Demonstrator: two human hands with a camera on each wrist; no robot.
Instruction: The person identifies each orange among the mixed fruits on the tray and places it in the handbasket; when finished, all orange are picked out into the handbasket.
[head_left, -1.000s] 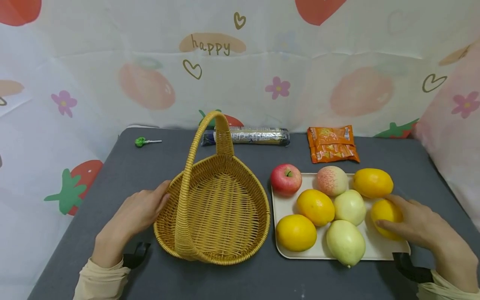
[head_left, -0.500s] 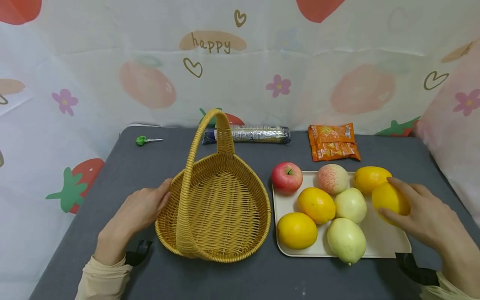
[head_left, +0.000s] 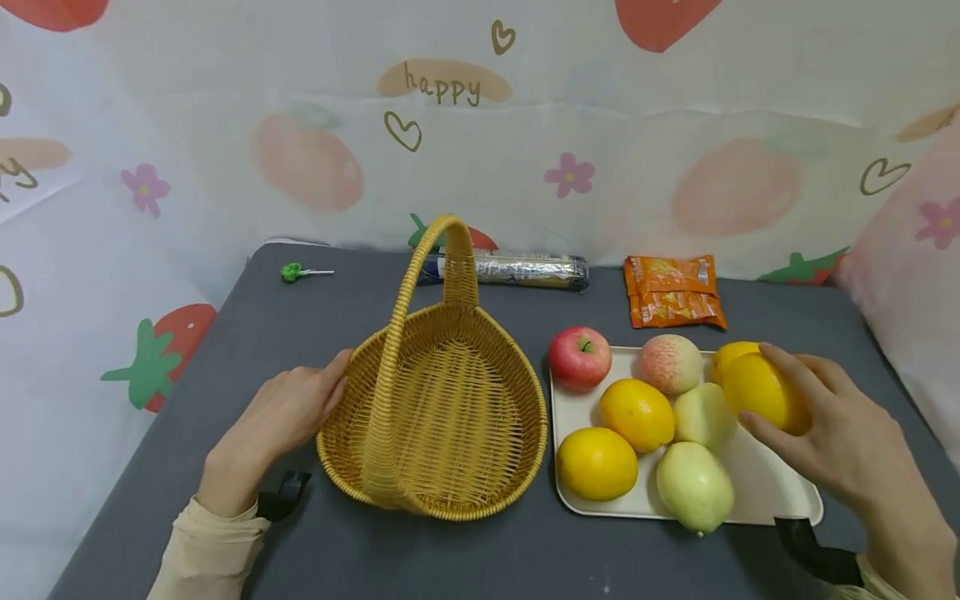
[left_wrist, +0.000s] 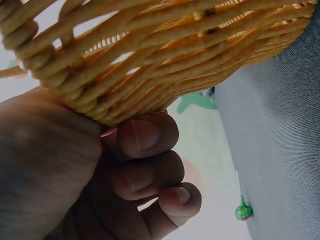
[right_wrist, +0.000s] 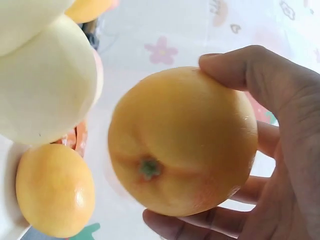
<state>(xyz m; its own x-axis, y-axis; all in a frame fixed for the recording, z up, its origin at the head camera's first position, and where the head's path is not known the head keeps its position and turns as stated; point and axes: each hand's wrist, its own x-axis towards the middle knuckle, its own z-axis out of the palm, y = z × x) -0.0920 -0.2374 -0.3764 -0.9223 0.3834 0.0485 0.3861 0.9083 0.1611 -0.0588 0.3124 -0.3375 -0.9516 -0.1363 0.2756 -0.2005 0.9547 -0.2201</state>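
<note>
In the head view my left hand grips the left rim of a tan wicker basket with a tall arched handle. The left wrist view shows curled fingers under the woven edge. My right hand holds a yellow-orange orange above the right part of a cream tray. Thumb and fingers go round its sides, and a green stem end faces the right wrist camera on this orange. Another orange lies behind it, partly covered.
On the tray are a red apple, a peach, two more oranges and two pale green fruits. Behind lie a green lollipop, a long silvery packet and an orange snack bag.
My right hand has lifted the orange from the tray's right side and moved it up and slightly left, over the far orange. The left hand keeps its grip on the basket.
</note>
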